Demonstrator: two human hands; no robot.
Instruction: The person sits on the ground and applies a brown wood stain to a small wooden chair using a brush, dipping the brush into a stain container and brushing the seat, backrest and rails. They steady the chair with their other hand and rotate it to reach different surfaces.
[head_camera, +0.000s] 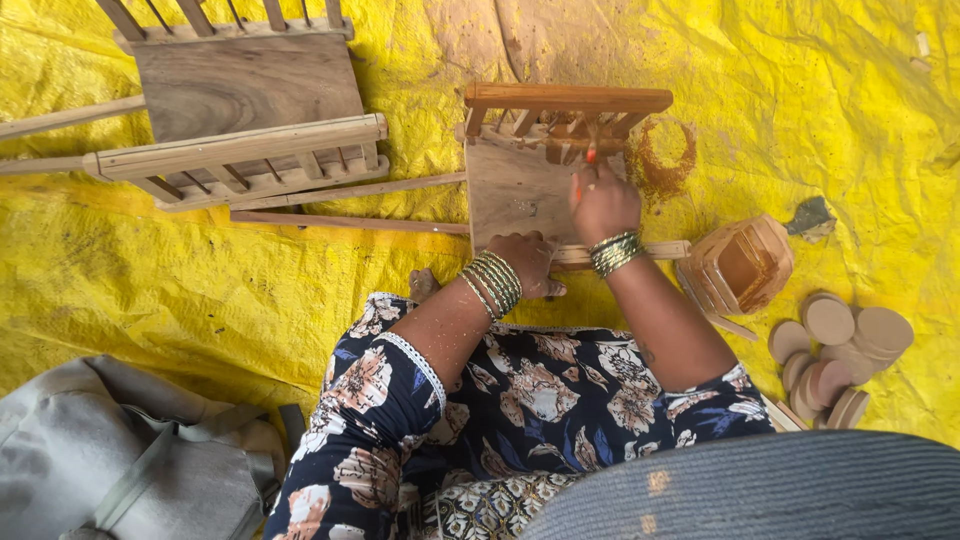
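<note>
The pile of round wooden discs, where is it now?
In the head view, the round wooden discs lie on the yellow tarp at the person's right, just below the tilted plastic jar.

Tarpaulin (820, 90) bright yellow, rust-brown stain ring. Small wooden cart (530, 170) reddish-brown stained rail, paler bare board. Brush (590, 152) orange-red. Bangles (615, 252) green-gold. Dress (520, 400) navy, peach-white floral print. Wooden discs (840, 345) dull tan-brown. Bag (120, 450) grey.

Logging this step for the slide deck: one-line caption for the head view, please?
Right hand brushes the small wooden cart's reddish railing while left hand steadies it on yellow tarp.
</note>
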